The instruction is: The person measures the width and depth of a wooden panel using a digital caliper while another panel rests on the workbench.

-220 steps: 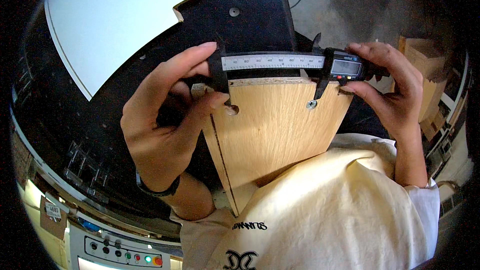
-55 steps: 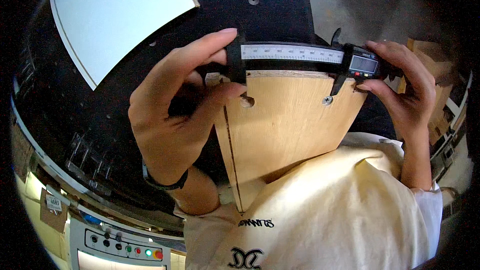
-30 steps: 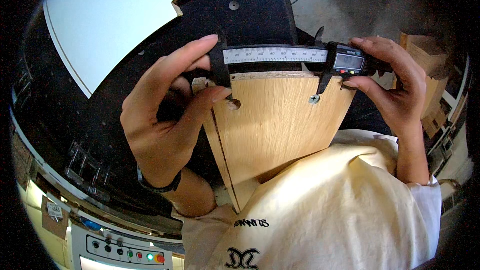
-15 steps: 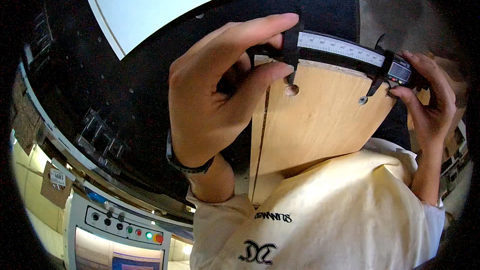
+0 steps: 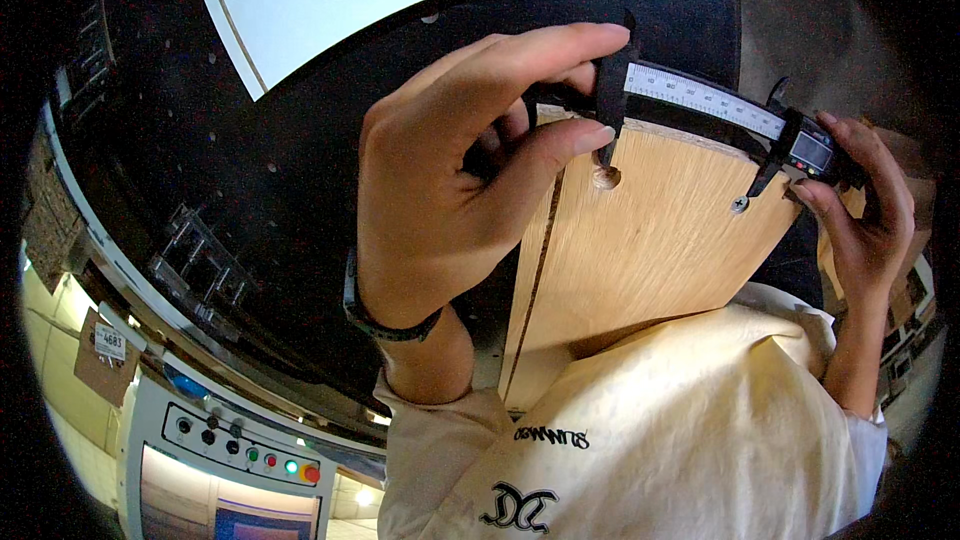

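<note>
A black digital caliper [image 5: 700,95] with a white printed scale lies across the far edge of a light wooden panel [image 5: 650,240]. My left hand [image 5: 450,170] pinches its fixed jaw between thumb and fingers; that jaw's tip reaches a round drilled hole [image 5: 606,178]. At the other end my right hand [image 5: 865,205] grips the slider beside its small display [image 5: 810,152]. The sliding jaw's tip meets a metal screw fitting [image 5: 740,204] set into the panel. A dark groove [image 5: 535,290] runs down the panel's left side.
Behind the panel spreads a black work surface [image 5: 300,140] with a white board [image 5: 370,0] on it. A machine control panel [image 5: 240,445] with buttons and a screen stands at lower left. My shirt front touches the panel's near side.
The caliper, panel and both hands appear slightly farther right in the view, as does the white board. Both hands keep their grip, and the jaws stay at the hole and fitting.
</note>
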